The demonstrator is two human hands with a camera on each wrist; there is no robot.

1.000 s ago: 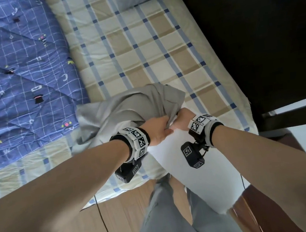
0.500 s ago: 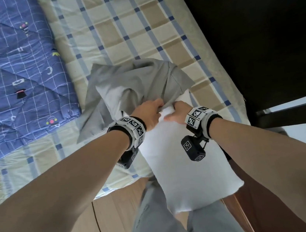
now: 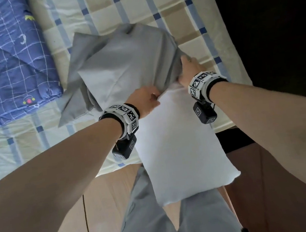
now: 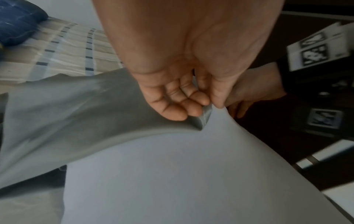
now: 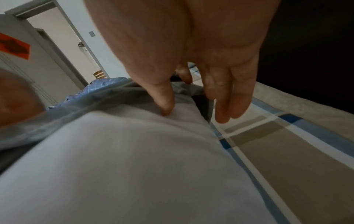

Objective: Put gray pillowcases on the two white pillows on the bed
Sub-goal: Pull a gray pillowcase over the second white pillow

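Blue quilt lies left of pillowcase half covering pillow

Dim, soft daylight; blurred wrist views.

Marker-tagged wristbands, black wrist cameras, gray trousers

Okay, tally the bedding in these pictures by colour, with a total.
White: 1, the pillow
Gray: 1, the pillowcase, partly pulled over it
Blue: 1, the patterned quilt
Beige and blue checked: 1, the bed sheet
Total: 4
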